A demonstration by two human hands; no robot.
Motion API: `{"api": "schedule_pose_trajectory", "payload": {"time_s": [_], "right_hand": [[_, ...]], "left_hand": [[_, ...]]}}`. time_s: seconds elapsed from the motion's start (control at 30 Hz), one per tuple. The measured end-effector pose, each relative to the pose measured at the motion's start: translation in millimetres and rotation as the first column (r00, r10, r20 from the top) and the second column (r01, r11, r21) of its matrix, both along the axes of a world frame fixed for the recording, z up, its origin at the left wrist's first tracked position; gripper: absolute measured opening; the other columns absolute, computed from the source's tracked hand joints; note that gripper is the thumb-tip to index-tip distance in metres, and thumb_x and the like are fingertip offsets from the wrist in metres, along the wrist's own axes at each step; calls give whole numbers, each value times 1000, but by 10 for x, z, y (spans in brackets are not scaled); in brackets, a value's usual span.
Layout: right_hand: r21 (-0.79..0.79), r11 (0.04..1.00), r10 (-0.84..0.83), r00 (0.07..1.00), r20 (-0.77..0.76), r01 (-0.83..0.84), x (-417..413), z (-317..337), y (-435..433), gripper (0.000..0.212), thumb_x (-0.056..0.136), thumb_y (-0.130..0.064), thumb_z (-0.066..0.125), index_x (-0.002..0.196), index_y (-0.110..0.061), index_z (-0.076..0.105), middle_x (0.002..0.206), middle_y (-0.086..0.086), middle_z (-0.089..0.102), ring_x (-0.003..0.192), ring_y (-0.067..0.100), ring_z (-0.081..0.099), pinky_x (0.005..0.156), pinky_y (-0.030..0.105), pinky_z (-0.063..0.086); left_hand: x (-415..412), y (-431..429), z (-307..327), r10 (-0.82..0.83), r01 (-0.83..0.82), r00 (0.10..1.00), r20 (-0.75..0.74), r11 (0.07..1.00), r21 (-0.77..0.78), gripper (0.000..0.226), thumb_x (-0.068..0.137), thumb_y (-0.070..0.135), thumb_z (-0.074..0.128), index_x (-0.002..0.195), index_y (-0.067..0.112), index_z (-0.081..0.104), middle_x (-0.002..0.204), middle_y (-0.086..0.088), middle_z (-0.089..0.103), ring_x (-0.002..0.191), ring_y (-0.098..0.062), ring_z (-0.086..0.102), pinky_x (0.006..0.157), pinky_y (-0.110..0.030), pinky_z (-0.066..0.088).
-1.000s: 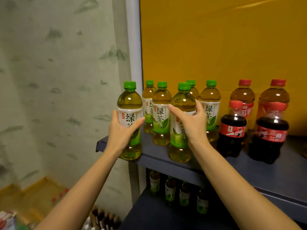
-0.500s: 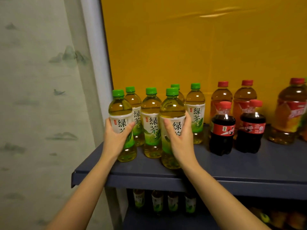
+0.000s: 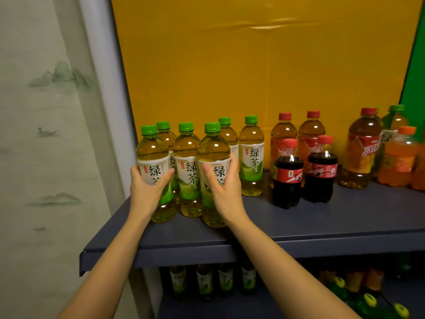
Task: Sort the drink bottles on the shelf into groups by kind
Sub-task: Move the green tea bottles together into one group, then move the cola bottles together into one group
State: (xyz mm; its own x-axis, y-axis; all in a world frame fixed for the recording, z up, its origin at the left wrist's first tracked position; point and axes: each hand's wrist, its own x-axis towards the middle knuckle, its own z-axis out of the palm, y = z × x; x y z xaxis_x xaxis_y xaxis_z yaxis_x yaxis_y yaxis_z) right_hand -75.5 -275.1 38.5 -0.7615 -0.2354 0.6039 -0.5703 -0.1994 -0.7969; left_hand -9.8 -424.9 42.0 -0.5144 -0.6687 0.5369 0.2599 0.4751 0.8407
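Several green-capped green tea bottles stand grouped at the left end of the dark blue shelf (image 3: pixel 322 217). My left hand (image 3: pixel 147 192) grips the leftmost green tea bottle (image 3: pixel 151 153) round its label. My right hand (image 3: pixel 224 189) grips the front green tea bottle (image 3: pixel 213 148) beside it. Another green tea bottle (image 3: pixel 187 157) stands between them, slightly behind. To the right stand two cola bottles (image 3: pixel 287 176), with two red-capped iced tea bottles (image 3: pixel 310 132) behind them. Further right stand a large iced tea bottle (image 3: pixel 361 153), one more green tea bottle (image 3: pixel 394 120) and an orange soda bottle (image 3: pixel 400 157).
A yellow panel (image 3: pixel 253 65) backs the shelf, with a green panel (image 3: pixel 416 77) at the right edge. A printed curtain (image 3: pixel 46 134) hangs on the left. The lower shelf holds several more green tea bottles (image 3: pixel 213 279) and yellow-capped green bottles (image 3: pixel 370 300).
The view has swung right, showing more bottles on the right. Both hands keep their grip on the two front green tea bottles, which now stand closer to the group.
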Motion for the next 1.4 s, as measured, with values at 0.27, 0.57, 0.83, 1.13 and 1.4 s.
{"api": "schedule_pose_trajectory", "payload": {"time_s": [0.27, 0.57, 0.83, 1.13, 1.4], "right_hand": [[180, 984, 29, 992, -125, -6, -62, 186, 757, 55, 88, -31, 60, 138, -23, 38, 135, -11, 43, 128, 8, 41, 107, 35, 38], [43, 920, -366, 891, -269, 390, -784, 268, 1986, 28, 87, -8, 58, 113, -16, 53, 106, -7, 49, 106, 7, 51, 88, 11, 40], [255, 960, -149, 984, 98, 120, -1395, 11, 2272, 82, 65, -23, 83, 128, -26, 30, 131, 4, 47, 118, 17, 50, 99, 33, 43], [231, 973, -25, 975, 222, -28, -1515, -145, 2182, 69, 68, -18, 81, 122, -21, 37, 105, -10, 57, 102, 12, 58, 83, 24, 47], [140, 990, -67, 952, 298, 26, -1332, -125, 2438, 57, 66, -21, 81, 114, -19, 48, 105, 1, 63, 99, 17, 62, 89, 36, 52]], "left_hand": [[272, 400, 87, 276, -302, 952, -131, 918, -259, 49, 96, 26, 44, 139, 7, 30, 144, -14, 34, 132, -18, 32, 102, -15, 24], [-60, 1637, 272, -139, 37, 954, -265, 934, -356, 13, 88, 21, 50, 98, 28, 51, 96, 8, 57, 92, -2, 56, 79, -15, 46], [-1021, 2311, -42, -138, 141, 990, 32, 982, -129, 73, 76, 35, 72, 133, 18, 30, 134, -1, 39, 125, -16, 40, 104, -33, 37], [-1421, 2448, -91, -173, 168, 982, 76, 984, 59, 76, 63, 19, 84, 124, 15, 40, 117, -2, 56, 104, -17, 54, 85, -29, 43], [-1339, 2506, -80, -276, 276, 961, 8, 961, 10, 44, 66, 15, 81, 99, 25, 53, 92, 12, 62, 81, 4, 59, 69, -10, 46]]}}
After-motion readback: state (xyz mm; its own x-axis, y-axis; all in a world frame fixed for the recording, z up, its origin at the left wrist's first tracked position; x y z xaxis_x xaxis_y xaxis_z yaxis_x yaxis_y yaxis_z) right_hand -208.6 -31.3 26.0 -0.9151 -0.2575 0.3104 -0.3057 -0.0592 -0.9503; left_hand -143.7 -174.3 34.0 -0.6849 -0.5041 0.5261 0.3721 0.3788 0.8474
